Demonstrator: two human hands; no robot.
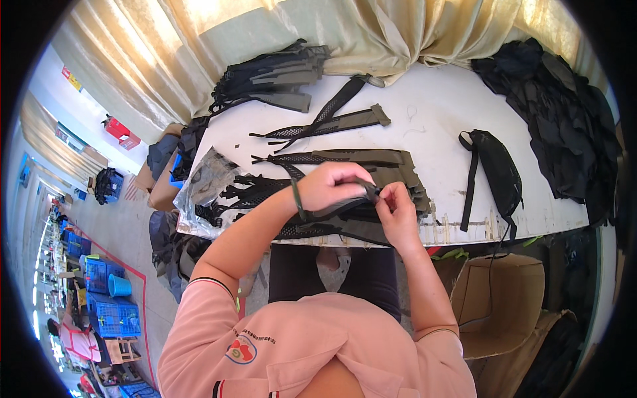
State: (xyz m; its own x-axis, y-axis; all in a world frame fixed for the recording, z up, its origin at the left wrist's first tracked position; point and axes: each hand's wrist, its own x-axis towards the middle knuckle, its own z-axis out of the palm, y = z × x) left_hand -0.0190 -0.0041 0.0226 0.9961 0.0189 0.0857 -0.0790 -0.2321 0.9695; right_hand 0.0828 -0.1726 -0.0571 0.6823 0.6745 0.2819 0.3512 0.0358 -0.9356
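While both hands meet over the near edge of the white table, they share one thing: a black strap piece with a thin dark end. The left hand is curled over the top of it, fingers pressed together on the strap, with a dark band around the wrist. The right hand sits just beside it, to the right and a bit lower, and its fingertips pinch the small end of the strap near where the two hands touch. The strap runs mostly sideways, from left to right, so its long part trails out to the left under the left hand, and its short tip points at the right hand. Both hands are right on it, so neither one is nearer. Under the hands lies a stack of flat olive and black mesh pieces, lying the same sideways way. Farther back rest two crossed strap pieces and another dark pile. A black pouch with a strap lies well apart on the right, and a clear plastic bag hangs off the left edge.
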